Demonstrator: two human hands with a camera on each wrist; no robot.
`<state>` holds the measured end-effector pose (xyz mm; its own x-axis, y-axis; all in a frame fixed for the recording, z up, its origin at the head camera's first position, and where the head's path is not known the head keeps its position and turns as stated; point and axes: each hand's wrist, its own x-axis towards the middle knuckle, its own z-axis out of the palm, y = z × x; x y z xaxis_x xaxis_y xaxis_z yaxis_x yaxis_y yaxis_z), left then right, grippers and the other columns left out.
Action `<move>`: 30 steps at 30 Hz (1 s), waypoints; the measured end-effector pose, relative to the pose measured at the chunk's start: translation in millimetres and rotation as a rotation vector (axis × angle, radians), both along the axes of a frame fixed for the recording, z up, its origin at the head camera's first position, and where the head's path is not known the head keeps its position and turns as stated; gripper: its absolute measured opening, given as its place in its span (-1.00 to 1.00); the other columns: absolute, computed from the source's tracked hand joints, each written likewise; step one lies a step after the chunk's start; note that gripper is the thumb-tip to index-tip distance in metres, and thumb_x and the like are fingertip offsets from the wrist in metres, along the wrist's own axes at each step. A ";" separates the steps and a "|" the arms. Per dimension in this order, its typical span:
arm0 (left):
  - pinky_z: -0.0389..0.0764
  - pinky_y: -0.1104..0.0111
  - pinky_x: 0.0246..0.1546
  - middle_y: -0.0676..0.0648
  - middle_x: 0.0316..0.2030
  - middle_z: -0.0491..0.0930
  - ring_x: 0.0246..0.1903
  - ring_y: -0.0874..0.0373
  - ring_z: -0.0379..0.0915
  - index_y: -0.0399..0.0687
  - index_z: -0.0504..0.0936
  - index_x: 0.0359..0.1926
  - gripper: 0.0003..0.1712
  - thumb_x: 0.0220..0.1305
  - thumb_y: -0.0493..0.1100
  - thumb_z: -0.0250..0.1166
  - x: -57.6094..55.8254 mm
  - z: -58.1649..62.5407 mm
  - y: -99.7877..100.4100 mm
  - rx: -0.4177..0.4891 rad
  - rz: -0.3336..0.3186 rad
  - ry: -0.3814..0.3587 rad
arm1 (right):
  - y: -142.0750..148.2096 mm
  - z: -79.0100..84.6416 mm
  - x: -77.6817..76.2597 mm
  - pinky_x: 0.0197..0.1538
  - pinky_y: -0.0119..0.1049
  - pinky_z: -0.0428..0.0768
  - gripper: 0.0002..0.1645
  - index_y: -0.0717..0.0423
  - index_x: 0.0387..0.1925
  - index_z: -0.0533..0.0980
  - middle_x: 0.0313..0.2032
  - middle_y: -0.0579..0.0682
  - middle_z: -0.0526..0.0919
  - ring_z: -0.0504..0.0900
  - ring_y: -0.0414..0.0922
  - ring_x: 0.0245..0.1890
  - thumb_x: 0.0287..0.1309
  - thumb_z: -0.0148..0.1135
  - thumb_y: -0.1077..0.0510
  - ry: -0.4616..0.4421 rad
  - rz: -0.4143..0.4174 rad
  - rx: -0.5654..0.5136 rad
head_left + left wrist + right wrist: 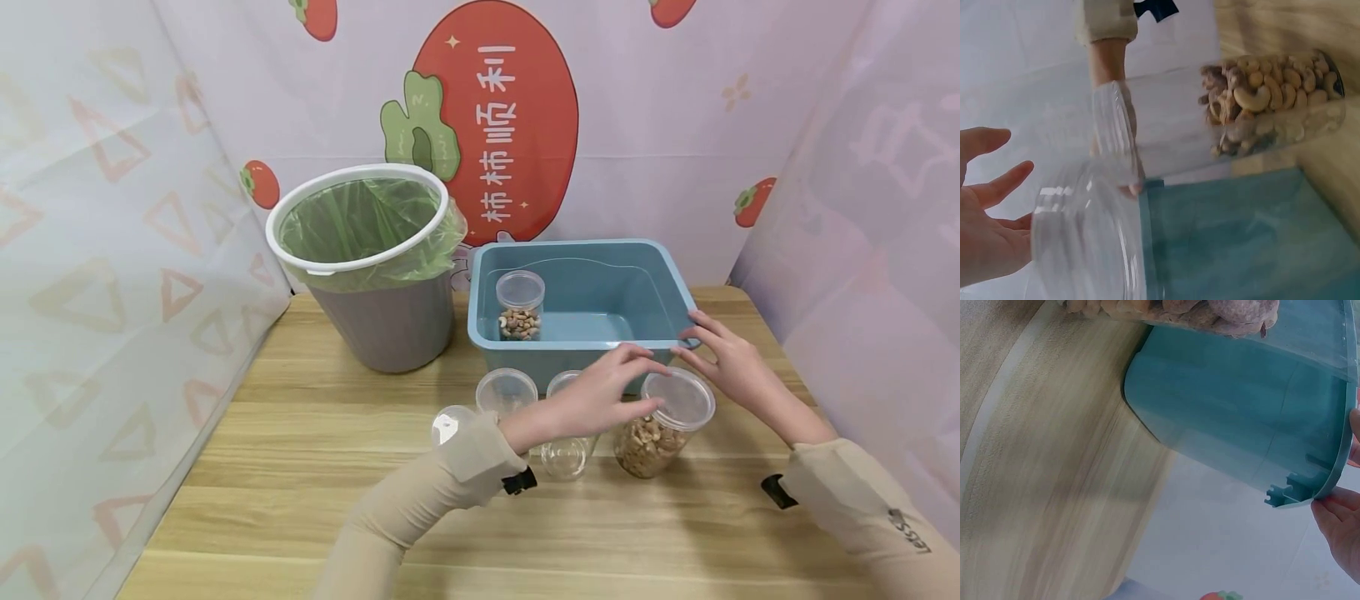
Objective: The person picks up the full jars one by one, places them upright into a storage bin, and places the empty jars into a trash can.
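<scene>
The blue tub (622, 292) stood upright at twelve o'clock, its four-o'clock corner touched by the right hand (727, 362), fingers spread along the rim, perhaps steadying it. The left hand (588, 404), fingers apart, hung by the walnut jar (651, 443) at five; lid contact was unclear. Inside, at nine, the cashew jar (521, 325) stood, probably for keeping together. Clear jars (507, 387) waited at seven, the lined bin (382, 325) at nine.

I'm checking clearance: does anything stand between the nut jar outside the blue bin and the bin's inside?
Yes: the blue bin's front wall rises just behind the nut jar, and the right hand, at the near right corner, may crowd the path.
</scene>
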<state>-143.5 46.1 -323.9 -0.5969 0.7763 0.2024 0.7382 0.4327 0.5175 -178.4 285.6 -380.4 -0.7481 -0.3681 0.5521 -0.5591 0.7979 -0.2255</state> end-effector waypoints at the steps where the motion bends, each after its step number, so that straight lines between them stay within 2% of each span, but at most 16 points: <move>1: 0.23 0.53 0.09 -0.09 0.17 0.21 0.16 0.18 0.14 0.03 0.37 0.13 -0.54 0.23 0.02 0.09 1.8 -1.7 3.3 -0.027 -0.004 0.002 | 0.0 -0.1 -0.1 -0.53 0.01 0.49 -0.73 0.20 -0.34 0.47 0.00 0.37 0.38 0.51 0.32 -0.29 -0.16 0.32 0.25 0.001 0.003 -0.001; 5: 0.25 0.50 0.10 -0.10 0.24 0.10 0.20 0.17 0.08 0.13 0.31 0.19 -0.48 0.22 0.12 0.05 5.8 -9.4 16.3 -0.147 -0.014 0.048 | 0.1 -0.9 -0.1 -0.51 0.03 0.50 -0.74 0.20 -0.34 0.46 0.01 0.37 0.38 0.51 0.31 -0.28 -0.14 0.31 0.25 0.002 0.011 -0.008; 9: 0.16 0.45 0.18 -0.13 0.28 0.05 0.25 0.14 0.00 0.21 0.29 0.20 -0.45 0.20 0.19 0.02 6.8 -15.3 26.5 -0.229 -0.008 0.110 | 0.6 -1.5 0.0 -0.53 0.02 0.49 -0.77 0.20 -0.35 0.46 0.00 0.36 0.38 0.51 0.31 -0.28 -0.10 0.29 0.22 0.012 0.016 -0.012; 14: 0.21 0.42 0.16 -0.10 0.30 0.00 0.25 0.14 -0.01 0.31 0.26 0.21 -0.42 0.17 0.26 -0.02 6.9 -20.0 35.8 -0.312 0.019 0.108 | 1.1 -2.4 1.0 -0.54 0.00 0.48 -0.78 0.19 -0.34 0.45 0.00 0.37 0.38 0.50 0.31 -0.27 -0.07 0.28 0.22 0.004 0.014 -0.011; 23: 0.32 0.45 0.05 -0.02 0.29 0.00 0.18 0.18 0.09 0.40 0.31 0.15 -0.45 0.11 0.29 0.03 2.5 -30.3 46.2 -0.319 0.048 0.124 | 1.6 -2.8 0.9 -0.51 0.05 0.49 -0.76 0.18 -0.33 0.44 0.00 0.37 0.37 0.48 0.33 -0.23 -0.10 0.28 0.25 -0.009 0.007 -0.010; 30: 0.40 0.50 -0.14 -0.03 0.21 0.13 0.00 0.20 0.26 0.38 0.35 0.12 -0.47 0.08 0.26 0.09 -0.5 -29.5 48.9 -0.313 0.056 0.118 | 1.9 -2.8 0.2 -0.46 0.09 0.48 -0.77 0.18 -0.33 0.44 0.01 0.37 0.37 0.44 0.34 -0.15 -0.10 0.28 0.26 -0.023 0.002 -0.013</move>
<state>-144.0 95.0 -353.4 -0.6267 0.7787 0.0296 0.7560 0.5984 0.2651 -178.2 287.4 -383.2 -0.7602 -0.3623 0.5393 -0.5549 0.7938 -0.2489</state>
